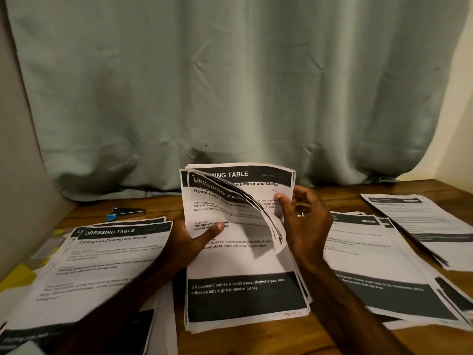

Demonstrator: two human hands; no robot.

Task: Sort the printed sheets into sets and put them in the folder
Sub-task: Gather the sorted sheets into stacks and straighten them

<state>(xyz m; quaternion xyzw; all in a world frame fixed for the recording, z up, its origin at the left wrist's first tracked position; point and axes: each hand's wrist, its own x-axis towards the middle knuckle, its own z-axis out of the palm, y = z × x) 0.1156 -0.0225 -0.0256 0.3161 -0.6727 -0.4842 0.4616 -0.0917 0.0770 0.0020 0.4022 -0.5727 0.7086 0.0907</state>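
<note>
Left hand (190, 239) grips paper stack (245, 262) | right hand (305, 219) bends thin top sheets (267, 222)

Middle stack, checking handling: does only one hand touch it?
No, the left hand grips the middle stack while the right hand bends its upper sheets back.

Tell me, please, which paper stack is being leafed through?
The centre stack, held by the left hand, fanned by the right hand; other stacks lie flat.

A centre stack of white printed paper sheets (245, 298) lay on the brown wooden table (256, 345), between a left pile (102, 265) and a right pile (378, 265). A further pile (430, 226) sat far right. A small metal stapler (126, 212) lay behind the left pile, before the grey-green cloth curtain (230, 85).
</note>
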